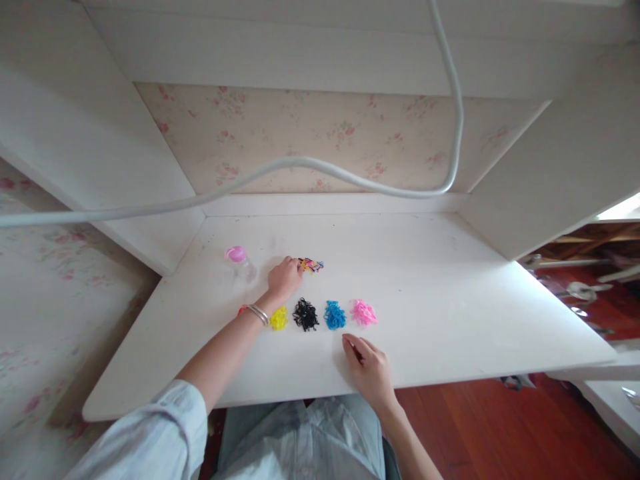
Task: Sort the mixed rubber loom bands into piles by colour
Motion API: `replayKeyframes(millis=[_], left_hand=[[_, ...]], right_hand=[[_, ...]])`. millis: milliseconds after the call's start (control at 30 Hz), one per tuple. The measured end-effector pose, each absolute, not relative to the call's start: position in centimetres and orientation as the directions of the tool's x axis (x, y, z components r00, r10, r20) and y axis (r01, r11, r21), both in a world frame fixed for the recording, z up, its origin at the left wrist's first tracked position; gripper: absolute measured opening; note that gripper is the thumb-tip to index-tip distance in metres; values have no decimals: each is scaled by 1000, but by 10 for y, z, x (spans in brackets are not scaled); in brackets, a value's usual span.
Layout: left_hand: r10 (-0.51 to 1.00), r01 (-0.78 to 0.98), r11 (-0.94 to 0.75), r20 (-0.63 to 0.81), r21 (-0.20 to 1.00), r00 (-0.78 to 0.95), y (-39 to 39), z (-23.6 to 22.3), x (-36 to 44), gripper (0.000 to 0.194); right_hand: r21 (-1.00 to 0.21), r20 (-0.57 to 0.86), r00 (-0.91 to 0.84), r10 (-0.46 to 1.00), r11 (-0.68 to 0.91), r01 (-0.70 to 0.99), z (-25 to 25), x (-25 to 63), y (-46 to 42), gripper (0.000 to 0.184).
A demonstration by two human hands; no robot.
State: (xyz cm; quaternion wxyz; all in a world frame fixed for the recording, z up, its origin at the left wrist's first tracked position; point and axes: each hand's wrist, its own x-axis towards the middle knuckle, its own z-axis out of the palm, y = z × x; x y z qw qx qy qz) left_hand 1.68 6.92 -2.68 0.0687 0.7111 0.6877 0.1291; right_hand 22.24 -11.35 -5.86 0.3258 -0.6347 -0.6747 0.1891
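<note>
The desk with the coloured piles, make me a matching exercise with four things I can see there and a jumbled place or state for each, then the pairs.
1. Bottle
2. Black pile
3. Pink pile
4. Left hand

A. Just right of the blue pile
B. At the mixed-colour pile
C. Topped by a pink cap
D. Between the yellow pile and the blue pile

Pairs: 1-C, 2-D, 3-A, 4-B

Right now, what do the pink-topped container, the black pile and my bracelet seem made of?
Container: probably smooth clear plastic; the table shows through. Black pile: perhaps rubber, faintly glossy, in thin curled pieces. Bracelet: likely polished metal, silvery and bright.
</note>
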Motion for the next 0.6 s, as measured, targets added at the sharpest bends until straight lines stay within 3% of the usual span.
replayKeyframes(millis=[600], left_hand=[[995, 960, -52, 98, 275, 26, 70, -29, 14, 28]], right_hand=[[-653, 211, 8, 977, 135, 745, -58, 222, -113, 31]])
